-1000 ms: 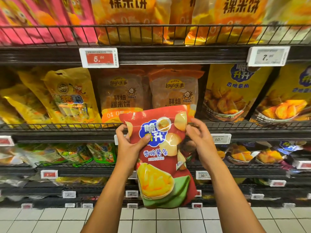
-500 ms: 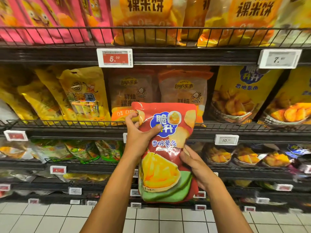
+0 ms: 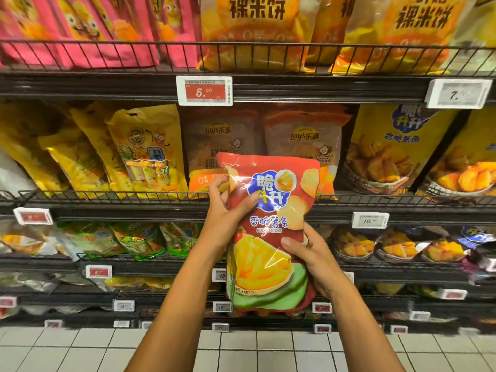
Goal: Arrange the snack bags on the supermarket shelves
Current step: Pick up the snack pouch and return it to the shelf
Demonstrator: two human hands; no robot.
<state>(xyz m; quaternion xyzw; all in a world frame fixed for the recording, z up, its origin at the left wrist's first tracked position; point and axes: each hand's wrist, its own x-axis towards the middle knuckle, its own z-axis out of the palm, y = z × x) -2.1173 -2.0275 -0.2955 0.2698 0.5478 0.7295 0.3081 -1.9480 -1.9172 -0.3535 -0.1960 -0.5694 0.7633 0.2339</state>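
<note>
**Red bag held up at the snack shelves**

Before the shelves, a person holds a red bag [image 3: 271,226] upright in both hands, out in front of the rack and not yet on any shelf. Left hand [image 3: 224,218] grips the bag's upper left edge, thumb across the front by the blue logo, fingers curled behind. Right hand [image 3: 308,253] clasps the lower right side, thumb pressed on the picture of yellow sticks, the rest wrapped round the back. The bag's top overlaps two brown bags [image 3: 303,140] on the middle shelf [image 3: 107,196]. Yellow bags [image 3: 145,149] lean to the left of those, more yellow bags [image 3: 389,149] stand to the right. Up top, pink bags [image 3: 80,28] and orange bags [image 3: 255,30] sit behind a wire rail. A red price tag [image 3: 204,91] reads 5.00. Green bags [image 3: 134,237] lie on the shelf below. White floor tiles [image 3: 67,350] run underneath.
</note>
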